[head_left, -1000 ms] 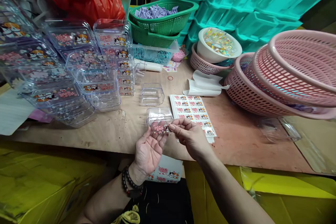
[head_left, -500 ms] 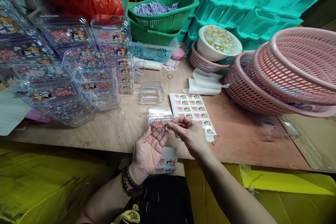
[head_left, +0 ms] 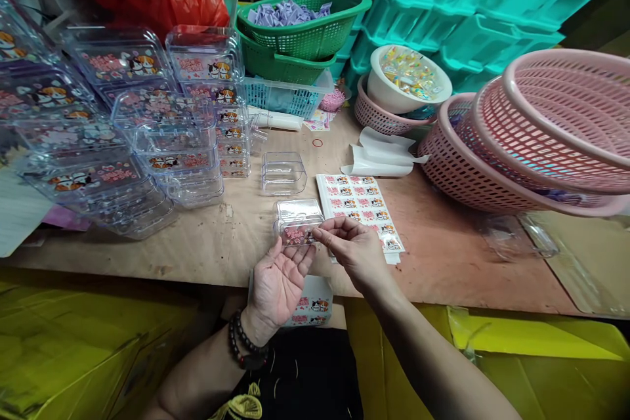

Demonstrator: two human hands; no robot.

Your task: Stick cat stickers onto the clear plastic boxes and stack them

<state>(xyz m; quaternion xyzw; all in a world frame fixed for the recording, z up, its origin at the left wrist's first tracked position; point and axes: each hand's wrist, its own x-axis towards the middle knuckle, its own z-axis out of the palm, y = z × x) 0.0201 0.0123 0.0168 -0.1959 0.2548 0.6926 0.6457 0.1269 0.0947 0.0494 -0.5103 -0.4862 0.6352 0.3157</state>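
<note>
A small clear plastic box [head_left: 298,211] is at the table's front edge. My left hand [head_left: 280,282], palm up, supports its near side with thumb and fingers. A cartoon sticker [head_left: 297,235] with pink lettering lies against the box's near face. My right hand [head_left: 352,248] pinches the right end of the sticker between thumb and fingers, which partly hide its cat-and-dog picture. Just right of the box lies a stack of sticker sheets [head_left: 361,200], partly behind my right hand. Another clear box [head_left: 283,174] stands behind the held one.
Stacks of stickered clear boxes [head_left: 187,138] fill the left. Green baskets [head_left: 305,33] with purple packets, a white bowl [head_left: 411,79] of small packets and pink baskets [head_left: 462,151] stand behind and right. Crumpled backing paper [head_left: 384,154] lies beyond the sheets. A sticker sheet [head_left: 312,302] rests below the table edge.
The view has shifted very slightly. Both hands keep nearly the same place on the box and sticker, with little visible movement.
</note>
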